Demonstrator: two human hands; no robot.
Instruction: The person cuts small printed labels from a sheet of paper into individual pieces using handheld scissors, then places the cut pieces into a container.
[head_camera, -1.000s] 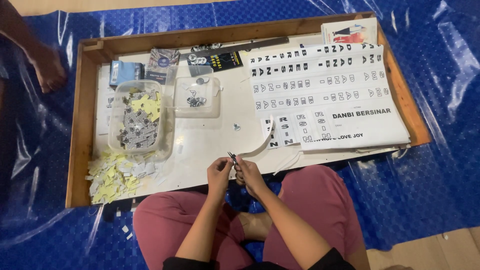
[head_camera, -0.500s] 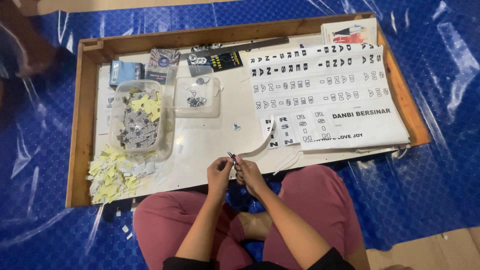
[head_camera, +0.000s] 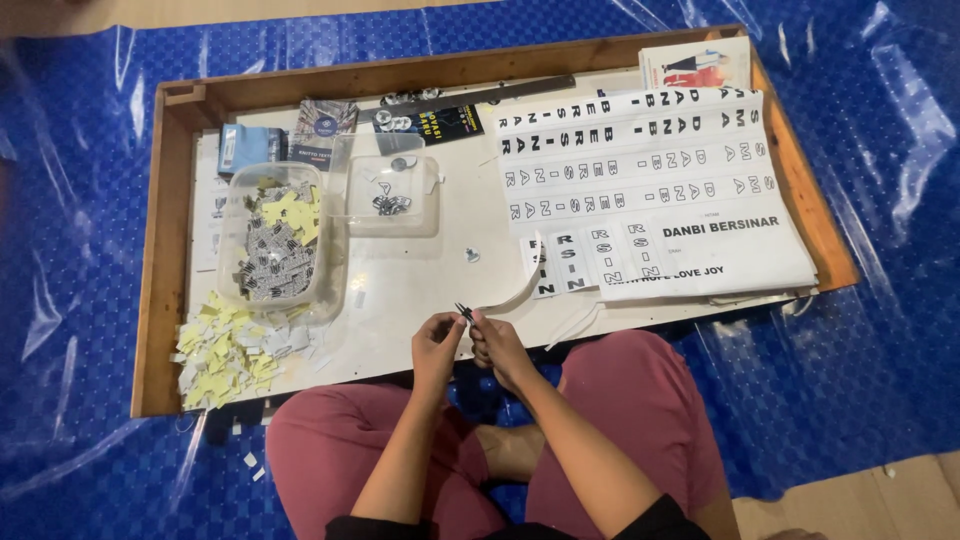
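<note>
My left hand (head_camera: 436, 345) and my right hand (head_camera: 497, 345) meet at the near edge of a white board in a low wooden tray (head_camera: 160, 260). Together they pinch a small dark piece (head_camera: 464, 312) between the fingertips; its kind is too small to tell. Next to the right hand a narrow white paper strip (head_camera: 520, 290) curls off the sheets. White sheets printed with black letters (head_camera: 640, 170) lie on the tray's right half.
A clear plastic tub (head_camera: 275, 240) holds small cut labels, and a smaller clear tub (head_camera: 392, 195) holds metal bits. Yellow and white paper scraps (head_camera: 230, 345) pile at the near left. Booklets and a small blue box (head_camera: 250, 145) lie along the far edge. Blue plastic sheeting (head_camera: 880, 330) covers the floor.
Another person's limb at the far left has drawn out of view. My hands stay in the same spot with the small piece.
</note>
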